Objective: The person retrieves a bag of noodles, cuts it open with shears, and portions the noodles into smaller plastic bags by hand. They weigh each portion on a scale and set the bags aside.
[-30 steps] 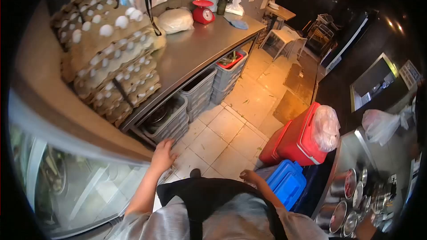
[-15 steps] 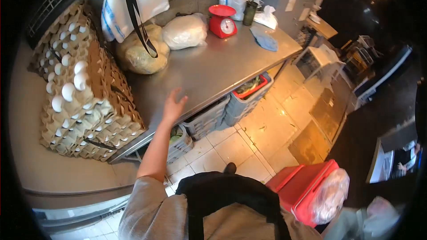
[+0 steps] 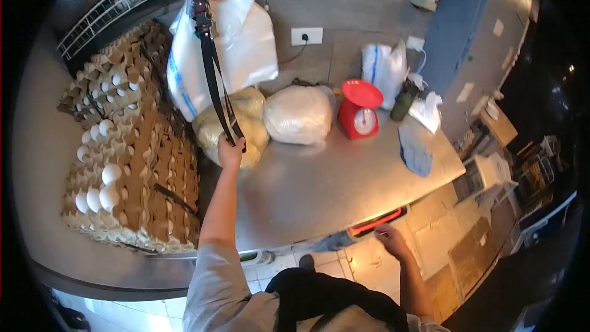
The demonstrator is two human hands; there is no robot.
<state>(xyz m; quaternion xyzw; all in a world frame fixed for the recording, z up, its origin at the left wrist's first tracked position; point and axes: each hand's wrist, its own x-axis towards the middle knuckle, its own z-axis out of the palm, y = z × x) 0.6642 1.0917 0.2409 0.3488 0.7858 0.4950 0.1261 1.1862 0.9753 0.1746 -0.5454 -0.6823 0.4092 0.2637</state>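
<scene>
My left hand (image 3: 230,152) is closed round the lower end of a black strap (image 3: 212,80) that hangs from the wire rack. Behind the strap are a large white plastic bag (image 3: 246,43) with blue marks and a wrapped yellowish bundle (image 3: 252,110) on the steel counter (image 3: 295,190). My right hand (image 3: 393,243) is in front of the counter's edge, near a crate with a red rim (image 3: 376,222). Its fingers are curled, and I cannot make out whether anything is in them.
Egg trays (image 3: 141,166) are stacked high at the left, with several white eggs. On the counter stand a white wrapped bundle (image 3: 299,115), a red scale (image 3: 359,110), a dark green bottle (image 3: 404,101) and a blue cloth (image 3: 415,150). A white stool (image 3: 485,178) stands right.
My left hand has gone from open over the counter to gripping the hanging strap. My right hand has come into view. The camera has turned up toward the wall.
</scene>
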